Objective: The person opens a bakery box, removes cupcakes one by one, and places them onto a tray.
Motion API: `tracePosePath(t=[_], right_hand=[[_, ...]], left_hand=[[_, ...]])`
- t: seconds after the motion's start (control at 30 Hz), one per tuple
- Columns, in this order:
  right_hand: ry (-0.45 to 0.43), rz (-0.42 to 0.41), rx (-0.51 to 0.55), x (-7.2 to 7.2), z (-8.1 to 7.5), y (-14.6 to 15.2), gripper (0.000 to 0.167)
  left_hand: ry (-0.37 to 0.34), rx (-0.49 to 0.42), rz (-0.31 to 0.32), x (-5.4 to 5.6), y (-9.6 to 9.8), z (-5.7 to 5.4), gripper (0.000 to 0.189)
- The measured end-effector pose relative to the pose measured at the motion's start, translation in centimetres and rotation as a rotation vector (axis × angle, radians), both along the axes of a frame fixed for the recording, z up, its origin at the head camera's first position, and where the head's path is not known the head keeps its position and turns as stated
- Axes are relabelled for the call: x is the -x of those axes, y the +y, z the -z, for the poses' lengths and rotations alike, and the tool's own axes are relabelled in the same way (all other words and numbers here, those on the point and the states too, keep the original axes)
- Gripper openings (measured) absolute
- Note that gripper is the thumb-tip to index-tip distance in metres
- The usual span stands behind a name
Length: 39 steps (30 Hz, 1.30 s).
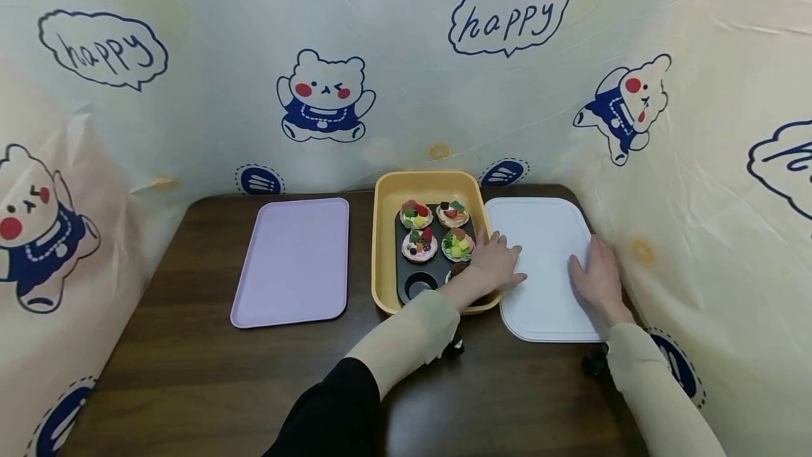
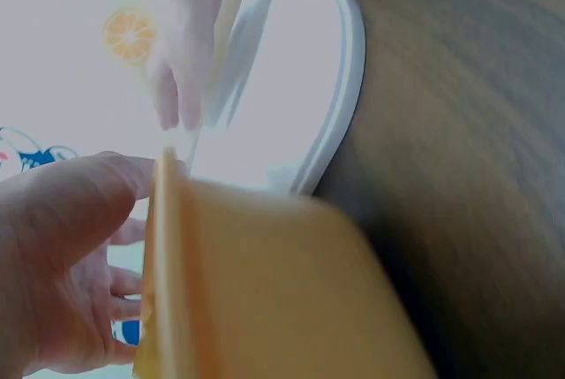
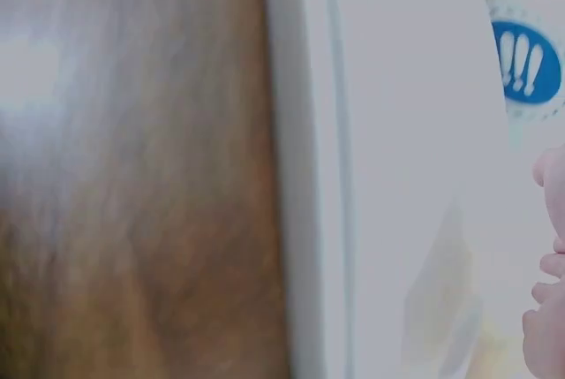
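Note:
My left hand (image 1: 485, 266) reaches over the right rim of a yellow tray (image 1: 383, 245), its fingers extended. In the left wrist view that hand (image 2: 71, 264) is beside the tray's wall (image 2: 274, 291), thumb near the rim. Inside the tray sits a dark muffin pan (image 1: 402, 277) with several fruit tarts (image 1: 419, 245). A brown-topped one (image 1: 458, 270) is partly hidden by my left hand. One front-left cup (image 1: 421, 284) holds no tart. My right hand (image 1: 599, 281) rests at the right edge of a white tray (image 1: 539, 266), fingers fairly straight.
A lilac tray (image 1: 292, 259) lies flat on the dark wooden table (image 1: 190, 372), left of the yellow tray. A printed cloth (image 1: 406, 111) with bears stands behind the table and along both sides, close to my right hand.

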State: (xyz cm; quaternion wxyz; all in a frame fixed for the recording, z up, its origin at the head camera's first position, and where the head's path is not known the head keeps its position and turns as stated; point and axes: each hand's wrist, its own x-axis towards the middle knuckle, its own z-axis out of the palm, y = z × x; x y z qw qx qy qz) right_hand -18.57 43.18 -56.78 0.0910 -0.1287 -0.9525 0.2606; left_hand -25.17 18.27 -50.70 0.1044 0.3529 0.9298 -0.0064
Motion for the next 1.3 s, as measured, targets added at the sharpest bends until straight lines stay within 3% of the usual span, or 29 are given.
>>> tracePosePath(t=[0.27, 0.57, 0.8, 0.9, 1.1, 1.3], right_hand=[[0.067, -0.098, 0.028, -0.1, -2.2, -3.2, 0.082], [0.042, -0.188, 0.012, -0.4, -3.7, -7.4, 0.082], [-0.017, -0.257, -0.033, -0.9, -4.7, -9.9, 0.086], [-0.056, -0.287, -0.045, -1.1, -4.9, -10.8, 0.09], [-0.102, -0.331, -0.03, -2.1, -4.7, -12.3, 0.099], [-0.116, -0.372, -0.048, -2.9, -4.5, -13.9, 0.109]], left_hand=[[-0.013, -0.105, 0.034, 1.5, -2.6, -1.4, 0.067], [-0.016, -0.163, 0.014, 3.0, -5.1, -2.2, 0.067], [-0.001, -0.198, -0.055, 4.6, -6.8, -2.0, 0.068], [-0.026, -0.222, -0.099, 5.5, -7.4, -2.0, 0.068], [-0.016, -0.227, -0.132, 6.9, -8.4, -1.3, 0.067], [-0.043, -0.237, -0.194, 7.6, -9.3, -0.9, 0.07]])
